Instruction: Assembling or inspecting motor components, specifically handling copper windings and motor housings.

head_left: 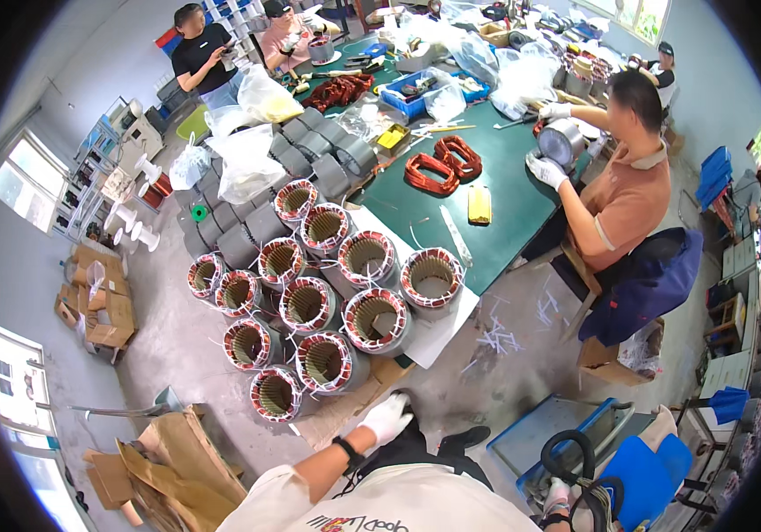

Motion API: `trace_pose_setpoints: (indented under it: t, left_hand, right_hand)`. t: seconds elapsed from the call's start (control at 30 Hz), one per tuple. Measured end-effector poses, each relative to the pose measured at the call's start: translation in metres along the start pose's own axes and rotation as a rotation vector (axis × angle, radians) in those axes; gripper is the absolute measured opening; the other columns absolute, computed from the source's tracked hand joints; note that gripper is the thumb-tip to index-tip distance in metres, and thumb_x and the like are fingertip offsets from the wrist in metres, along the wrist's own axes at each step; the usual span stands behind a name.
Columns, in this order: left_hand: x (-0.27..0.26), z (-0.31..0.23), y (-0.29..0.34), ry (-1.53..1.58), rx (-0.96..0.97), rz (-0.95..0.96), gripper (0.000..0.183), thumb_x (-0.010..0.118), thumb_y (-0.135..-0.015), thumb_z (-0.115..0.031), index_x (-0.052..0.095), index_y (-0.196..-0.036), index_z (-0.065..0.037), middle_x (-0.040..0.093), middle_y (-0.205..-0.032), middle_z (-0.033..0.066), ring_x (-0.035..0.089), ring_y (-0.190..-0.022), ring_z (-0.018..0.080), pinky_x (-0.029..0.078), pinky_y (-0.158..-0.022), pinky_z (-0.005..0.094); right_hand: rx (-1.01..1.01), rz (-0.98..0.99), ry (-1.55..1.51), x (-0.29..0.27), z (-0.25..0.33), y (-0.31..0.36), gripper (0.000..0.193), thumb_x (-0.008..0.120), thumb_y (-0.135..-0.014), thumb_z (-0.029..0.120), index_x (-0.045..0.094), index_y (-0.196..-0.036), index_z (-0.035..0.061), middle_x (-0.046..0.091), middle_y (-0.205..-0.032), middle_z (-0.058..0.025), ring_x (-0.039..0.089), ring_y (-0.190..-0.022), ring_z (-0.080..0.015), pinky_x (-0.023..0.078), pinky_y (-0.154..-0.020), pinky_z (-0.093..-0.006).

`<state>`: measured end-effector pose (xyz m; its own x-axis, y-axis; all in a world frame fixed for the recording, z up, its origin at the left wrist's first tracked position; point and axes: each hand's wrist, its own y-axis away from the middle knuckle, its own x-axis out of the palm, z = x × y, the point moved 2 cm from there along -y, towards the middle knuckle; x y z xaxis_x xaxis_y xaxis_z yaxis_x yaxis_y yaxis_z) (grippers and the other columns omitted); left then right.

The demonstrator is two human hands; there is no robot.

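My left hand [386,418], in a white glove, hangs beside my dark trousers. Its fingers look stretched out and hold nothing. At the lower right, my gloved right hand [558,498] is closed at a thick black curved handle [569,441]; part of the grip is hidden. By it stands a blue-edged flat cart [535,434]. In front of my left hand, several motor stators [324,361] stand upright in rows, with open bores, red-and-white windings at the top rims and white ties. Another stator [433,277] stands at the table's near corner.
A green table [398,208] holds copper coils [431,175], a yellow block [480,205] and blue trays [416,93]. A seated co-worker [624,177] handles a metal cylinder [562,142]; others are farther back. Cardboard [181,461] lies lower left; white scraps [500,339] litter the floor.
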<state>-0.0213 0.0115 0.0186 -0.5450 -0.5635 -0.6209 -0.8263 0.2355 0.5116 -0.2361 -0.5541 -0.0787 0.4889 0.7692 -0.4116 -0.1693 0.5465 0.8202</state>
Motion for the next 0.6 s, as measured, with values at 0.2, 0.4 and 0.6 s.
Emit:
trace_pose_setpoints:
  t: [0.2, 0.4, 0.6]
  left_hand:
    - [-0.035, 0.066, 0.057, 0.156, -0.061, -0.171, 0.039, 0.062, -0.091, -0.031, 0.062, -0.117, -0.002, 0.066, -0.115, 0.0227, 0.063, -0.111, 0.0384, 0.050, -0.097, 0.0444]
    - [-0.050, 0.087, 0.067, 0.207, -0.069, -0.261, 0.032, 0.062, -0.091, -0.030, 0.060, -0.107, -0.002, 0.068, -0.104, 0.0255, 0.064, -0.102, 0.0425, 0.050, -0.089, 0.0491]
    - [-0.053, 0.083, 0.080, 0.249, -0.120, -0.238, 0.030, 0.062, -0.091, -0.028, 0.061, -0.106, -0.002, 0.068, -0.103, 0.0248, 0.064, -0.101, 0.0417, 0.050, -0.090, 0.0483]
  right_hand:
    - [-0.093, -0.037, 0.021, 0.032, 0.025, -0.032, 0.025, 0.060, -0.094, 0.030, 0.066, -0.113, 0.0141, 0.067, -0.095, -0.0088, 0.065, -0.084, -0.0273, 0.056, -0.071, -0.0557]
    - [-0.073, 0.007, 0.073, 0.083, 0.070, -0.001, 0.022, 0.061, -0.095, 0.028, 0.067, -0.110, 0.0121, 0.069, -0.092, -0.0085, 0.065, -0.079, -0.0277, 0.056, -0.069, -0.0512]
    - [-0.042, 0.046, -0.007, 0.115, 0.087, 0.018, 0.020, 0.059, -0.098, 0.028, 0.065, -0.104, 0.0109, 0.066, -0.089, -0.0073, 0.065, -0.076, -0.0262, 0.055, -0.070, -0.0537]
